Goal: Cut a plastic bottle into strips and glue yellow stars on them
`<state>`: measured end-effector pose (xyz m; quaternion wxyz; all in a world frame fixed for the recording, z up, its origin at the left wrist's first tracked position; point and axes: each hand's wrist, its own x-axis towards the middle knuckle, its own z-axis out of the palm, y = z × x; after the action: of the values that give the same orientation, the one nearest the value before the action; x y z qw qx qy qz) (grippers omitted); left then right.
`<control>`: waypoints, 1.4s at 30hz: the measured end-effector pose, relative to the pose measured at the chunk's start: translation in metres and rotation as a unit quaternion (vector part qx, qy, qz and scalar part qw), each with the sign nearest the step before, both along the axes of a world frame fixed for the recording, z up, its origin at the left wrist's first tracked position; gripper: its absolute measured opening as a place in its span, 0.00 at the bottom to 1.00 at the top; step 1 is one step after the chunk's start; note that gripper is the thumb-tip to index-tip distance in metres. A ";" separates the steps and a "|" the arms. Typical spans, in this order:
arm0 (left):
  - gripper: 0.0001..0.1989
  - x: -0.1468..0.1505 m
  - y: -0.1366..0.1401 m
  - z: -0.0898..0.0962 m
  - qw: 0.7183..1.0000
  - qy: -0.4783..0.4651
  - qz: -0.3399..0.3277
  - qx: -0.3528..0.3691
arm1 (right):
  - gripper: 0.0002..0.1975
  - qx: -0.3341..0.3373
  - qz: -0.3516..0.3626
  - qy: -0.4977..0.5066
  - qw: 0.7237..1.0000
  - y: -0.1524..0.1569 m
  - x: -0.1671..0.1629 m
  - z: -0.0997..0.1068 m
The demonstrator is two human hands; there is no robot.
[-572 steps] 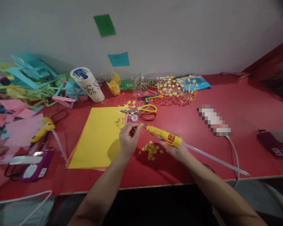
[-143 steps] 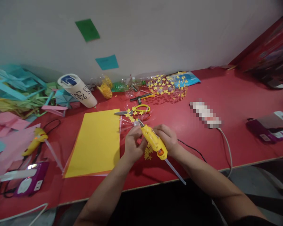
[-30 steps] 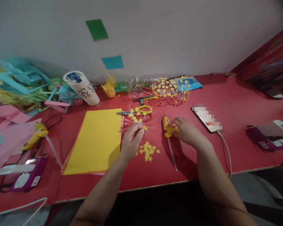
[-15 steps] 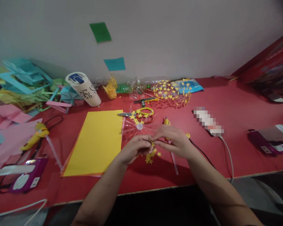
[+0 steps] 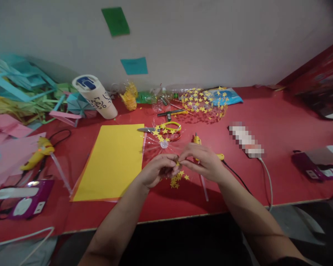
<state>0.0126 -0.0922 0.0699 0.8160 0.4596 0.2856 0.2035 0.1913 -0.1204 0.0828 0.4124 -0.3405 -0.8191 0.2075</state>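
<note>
My left hand (image 5: 161,169) and my right hand (image 5: 201,159) meet over the red table, fingertips pinched together on a small yellow paper star (image 5: 178,163). Fingers cover part of that star. Just below them lies a loose pile of yellow stars (image 5: 177,180). Beyond my fingers sits a clear plastic bottle piece (image 5: 164,144), cut into strips that fan out, with several yellow stars on it. Scissors (image 5: 170,128) with yellow and red handles lie behind it. Partly hidden by my right hand is a yellow glue gun (image 5: 197,139) with a clear glue stick (image 5: 204,187).
Yellow paper sheets (image 5: 113,162) lie left of my hands. A white tumbler (image 5: 96,96), folded paper shapes (image 5: 24,85) and a second glue gun (image 5: 39,153) stand further left. At the back is star-covered clear plastic (image 5: 201,100). A phone (image 5: 245,139) with a cable lies right.
The whole scene sits slightly higher in the picture, as the camera has tilted a little. Both hands stay pinched at the star with only slight finger movement.
</note>
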 end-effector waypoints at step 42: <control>0.04 0.015 0.016 -0.049 0.569 0.265 0.355 0.693 | 0.05 -0.032 -0.102 -0.029 0.994 0.023 0.004 -0.024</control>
<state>0.0281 -0.0763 0.0213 -0.0024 0.7794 0.4005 0.4819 0.1948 -0.0970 0.0587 0.3968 -0.4412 -0.7845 0.1803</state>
